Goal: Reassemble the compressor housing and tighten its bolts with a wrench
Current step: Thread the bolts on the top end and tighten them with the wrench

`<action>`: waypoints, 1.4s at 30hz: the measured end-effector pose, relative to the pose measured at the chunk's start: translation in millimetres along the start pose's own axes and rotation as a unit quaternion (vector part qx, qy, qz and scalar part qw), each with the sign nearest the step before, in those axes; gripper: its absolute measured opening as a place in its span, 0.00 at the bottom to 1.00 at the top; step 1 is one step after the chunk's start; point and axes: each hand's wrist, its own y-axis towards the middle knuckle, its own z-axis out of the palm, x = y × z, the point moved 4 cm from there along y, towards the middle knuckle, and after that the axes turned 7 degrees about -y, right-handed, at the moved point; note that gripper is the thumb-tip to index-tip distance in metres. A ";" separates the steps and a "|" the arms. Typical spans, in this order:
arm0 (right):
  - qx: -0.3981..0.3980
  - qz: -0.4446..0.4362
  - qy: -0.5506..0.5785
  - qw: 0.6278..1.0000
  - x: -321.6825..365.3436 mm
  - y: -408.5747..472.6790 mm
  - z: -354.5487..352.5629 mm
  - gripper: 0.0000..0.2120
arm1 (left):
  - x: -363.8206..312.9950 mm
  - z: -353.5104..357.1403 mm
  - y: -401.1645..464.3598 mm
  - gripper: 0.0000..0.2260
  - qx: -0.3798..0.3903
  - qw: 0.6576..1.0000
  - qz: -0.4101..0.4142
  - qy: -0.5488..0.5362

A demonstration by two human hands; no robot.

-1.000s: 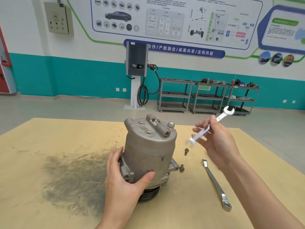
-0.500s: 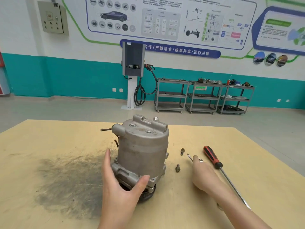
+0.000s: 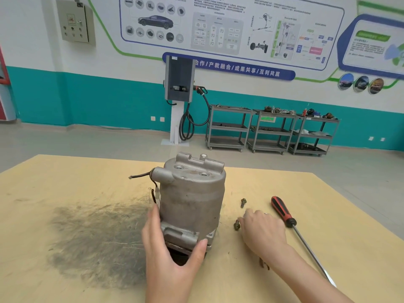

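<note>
We see the compressor housing (image 3: 192, 200) standing upright near the middle of the wooden table (image 3: 65, 178), just right of a dark smudge (image 3: 96, 243) on the board, with short wires (image 3: 142, 176) sticking out from its upper left. Our left hand (image 3: 172, 254) grips the housing's base from the near side, fingers up along its left flank and thumb hooked round its lower right corner. Our right hand (image 3: 262, 232) lies palm down on the table right of the housing, fingertips reaching a bolt (image 3: 236, 225); we cannot tell whether they pinch it or only touch it. A second bolt (image 3: 242, 202) lies just beyond, apart from the hand. Farther right, a red-and-black screwdriver (image 3: 284, 213) lies with its shaft running towards the near right edge. The wrench is mostly hidden under the right hand and forearm.
</note>
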 end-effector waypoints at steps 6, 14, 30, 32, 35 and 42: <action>0.008 -0.019 0.012 1.000 15.2 4.5 3.8 0.24 | 1.2 2.3 -0.6 0.47 -0.038 0.997 -0.015 -0.069; 0.012 -0.021 0.053 0.998 21.9 4.4 5.9 0.17 | 20.7 -14.2 32.3 0.45 0.030 0.991 -0.034 -0.124; -0.171 -0.138 0.630 0.745 -15.3 -14.4 -164.0 0.08 | 33.3 -16.9 45.1 0.38 0.061 0.982 -0.086 -0.155; -0.145 -0.162 0.622 0.753 -6.0 -13.3 -163.2 0.09 | 33.8 -17.1 43.5 0.40 0.061 0.983 -0.082 -0.153; -0.124 -0.176 0.609 0.763 3.8 -12.2 -157.8 0.10 | 32.9 -16.6 41.2 0.41 0.053 0.984 -0.082 -0.150; -0.109 -0.169 0.651 0.732 10.3 -6.1 -152.5 0.10 | 25.8 -11.0 33.8 0.35 0.010 0.987 -0.060 -0.146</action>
